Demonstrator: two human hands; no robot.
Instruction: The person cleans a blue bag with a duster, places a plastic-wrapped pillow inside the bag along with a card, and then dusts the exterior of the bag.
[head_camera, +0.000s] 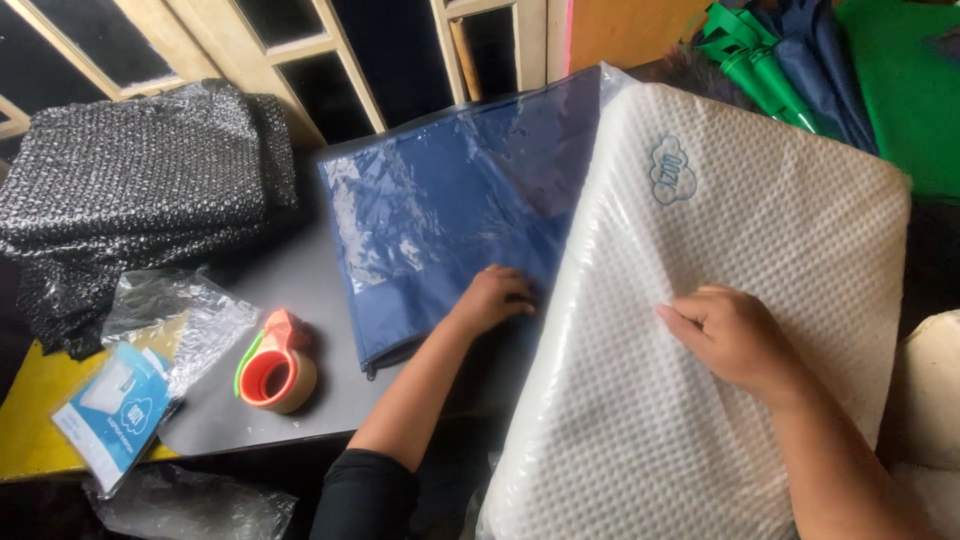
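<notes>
Where the right hand (735, 335) presses, the white pillow (700, 300) looks dimpled, seemingly plastic-wrapped.

A blue zip bag (440, 215) lies mid-table; a small blue-white packet (115, 412) lies front-left.

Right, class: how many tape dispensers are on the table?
1. The orange tape dispenser sits on the grey table, left of the person's left hand. Others may be hidden under the pillow.
</notes>
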